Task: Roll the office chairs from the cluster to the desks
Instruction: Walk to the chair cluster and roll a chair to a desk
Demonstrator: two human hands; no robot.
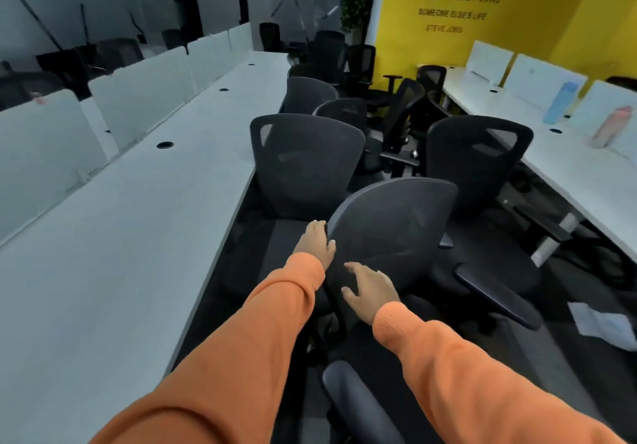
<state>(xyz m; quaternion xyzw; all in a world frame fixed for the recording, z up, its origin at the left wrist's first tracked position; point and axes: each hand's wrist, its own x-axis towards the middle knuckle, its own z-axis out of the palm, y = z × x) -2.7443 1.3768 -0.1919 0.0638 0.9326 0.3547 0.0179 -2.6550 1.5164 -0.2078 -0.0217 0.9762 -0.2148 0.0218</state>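
A chair (396,223) stands between the left counter (138,237) and the right counter (568,175), with the rear of its backrest facing the person. The left hand (315,242) grips the backrest's left edge, fingers curled over it. The right hand (370,292) lies against the backrest's rear, fingers spread and holding nothing. Other chairs (306,161) stand ahead, along both counters.

We count two hands, a left hand (315,240) and a right hand (370,290), and two long white desk rows, the left desk (138,219) and the right desk (568,168). Three office chairs (393,233) stand nearest, with at least six more crowded behind, too packed for a sure count. We also count two bottles, a blue bottle (560,102) and a pink bottle (612,126), one potted plant (358,2) and one sheet of paper (603,323).
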